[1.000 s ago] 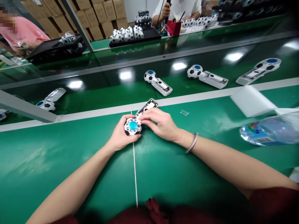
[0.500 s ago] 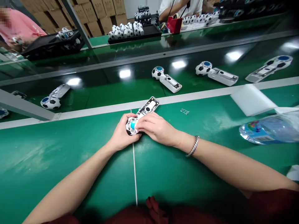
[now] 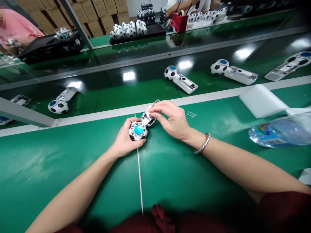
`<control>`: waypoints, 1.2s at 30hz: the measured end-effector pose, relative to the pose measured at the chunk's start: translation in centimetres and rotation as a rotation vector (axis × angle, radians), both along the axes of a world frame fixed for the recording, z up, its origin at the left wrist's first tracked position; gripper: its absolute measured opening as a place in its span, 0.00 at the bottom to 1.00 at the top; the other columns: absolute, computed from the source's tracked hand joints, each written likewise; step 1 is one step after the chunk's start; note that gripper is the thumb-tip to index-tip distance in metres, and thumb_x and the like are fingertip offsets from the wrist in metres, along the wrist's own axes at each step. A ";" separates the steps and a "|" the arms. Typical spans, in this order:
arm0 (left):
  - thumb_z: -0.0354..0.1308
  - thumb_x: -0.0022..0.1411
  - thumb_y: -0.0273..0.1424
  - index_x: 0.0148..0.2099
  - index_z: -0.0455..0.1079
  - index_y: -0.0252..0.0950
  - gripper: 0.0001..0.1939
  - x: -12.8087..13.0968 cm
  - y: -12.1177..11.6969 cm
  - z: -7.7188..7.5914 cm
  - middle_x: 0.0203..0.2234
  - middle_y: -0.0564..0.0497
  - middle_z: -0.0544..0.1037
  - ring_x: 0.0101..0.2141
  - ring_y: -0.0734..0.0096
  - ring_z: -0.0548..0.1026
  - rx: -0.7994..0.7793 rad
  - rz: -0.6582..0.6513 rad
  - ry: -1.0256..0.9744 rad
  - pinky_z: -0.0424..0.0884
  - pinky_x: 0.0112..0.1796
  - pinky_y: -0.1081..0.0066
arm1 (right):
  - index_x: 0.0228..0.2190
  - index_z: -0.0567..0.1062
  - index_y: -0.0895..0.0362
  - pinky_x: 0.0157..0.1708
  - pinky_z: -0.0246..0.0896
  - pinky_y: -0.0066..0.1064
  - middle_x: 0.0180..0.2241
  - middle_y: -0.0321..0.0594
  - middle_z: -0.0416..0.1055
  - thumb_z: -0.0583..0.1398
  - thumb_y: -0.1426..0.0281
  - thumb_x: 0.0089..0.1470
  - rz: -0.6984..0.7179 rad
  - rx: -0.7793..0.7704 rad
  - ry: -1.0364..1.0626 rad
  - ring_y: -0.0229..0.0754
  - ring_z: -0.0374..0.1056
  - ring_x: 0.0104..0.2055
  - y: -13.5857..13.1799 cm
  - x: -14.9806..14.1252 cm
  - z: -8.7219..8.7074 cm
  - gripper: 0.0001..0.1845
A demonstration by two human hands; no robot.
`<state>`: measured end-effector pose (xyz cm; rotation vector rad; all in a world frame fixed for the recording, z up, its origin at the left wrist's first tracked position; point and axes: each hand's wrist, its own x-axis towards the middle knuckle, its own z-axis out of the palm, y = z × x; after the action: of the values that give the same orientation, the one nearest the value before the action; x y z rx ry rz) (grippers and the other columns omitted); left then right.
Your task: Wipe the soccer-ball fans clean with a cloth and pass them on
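A hand-held toy fan (image 3: pixel 138 129) with a football-patterned round head, a blue centre and a white handle lies on the green table (image 3: pixel 73 168) in front of me. My left hand (image 3: pixel 126 140) is closed round the fan's head from below. My right hand (image 3: pixel 170 119) covers the open handle, thumb and fingers pinched over its far end. Whether the pinch holds a small part I cannot make out.
Several more football fans, such as one (image 3: pixel 181 79), lie on the dark conveyor belt (image 3: pixel 136 87) beyond a white strip. A white foam pad (image 3: pixel 262 101) and a clear plastic bag (image 3: pixel 279 131) sit at the right. Black trays (image 3: pixel 136 32) of fan heads and other people are across the belt.
My right hand has moved from the fan's head up along the handle to its far end. The fans on the conveyor belt have drifted to the right.
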<state>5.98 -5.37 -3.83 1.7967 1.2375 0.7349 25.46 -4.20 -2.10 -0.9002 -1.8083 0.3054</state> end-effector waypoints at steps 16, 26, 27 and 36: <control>0.49 0.53 0.22 0.52 0.61 0.39 0.23 -0.2 10.9 4.4 0.52 0.45 0.66 0.47 0.55 0.65 0.668 -0.267 1.035 0.64 0.41 0.59 | 0.31 0.73 0.56 0.42 0.65 0.32 0.33 0.38 0.73 0.55 0.75 0.55 0.088 -0.004 0.025 0.37 0.69 0.38 0.0 -0.5 0.0 0.07; 0.49 0.53 0.19 0.64 0.45 0.40 0.36 4.0 19.1 1.2 0.61 0.44 0.51 0.58 0.57 0.52 0.685 -0.144 0.989 0.58 0.52 0.60 | 0.31 0.74 0.55 0.40 0.67 0.33 0.32 0.39 0.73 0.55 0.74 0.55 0.055 -0.004 -0.008 0.38 0.69 0.37 0.3 0.3 -1.0 0.07; 0.52 0.51 0.20 0.64 0.45 0.40 0.39 2.8 18.6 1.4 0.61 0.43 0.50 0.59 0.55 0.50 0.676 -0.109 0.995 0.56 0.53 0.58 | 0.31 0.74 0.55 0.40 0.67 0.33 0.32 0.39 0.73 0.56 0.74 0.55 0.054 -0.003 -0.005 0.38 0.69 0.37 0.4 0.3 -1.1 0.07; 0.61 0.48 0.36 0.54 0.59 0.28 0.33 -14.7 14.0 4.7 0.51 0.32 0.62 0.50 0.36 0.60 0.128 0.587 0.993 0.62 0.41 0.45 | 0.31 0.74 0.57 0.41 0.66 0.32 0.32 0.39 0.73 0.56 0.74 0.55 0.121 -0.062 0.001 0.37 0.68 0.37 0.1 -0.9 -1.0 0.06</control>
<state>-8.70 8.63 0.91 1.9690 2.4777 0.1652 24.56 -4.11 -3.11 -0.8344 -1.8650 0.4407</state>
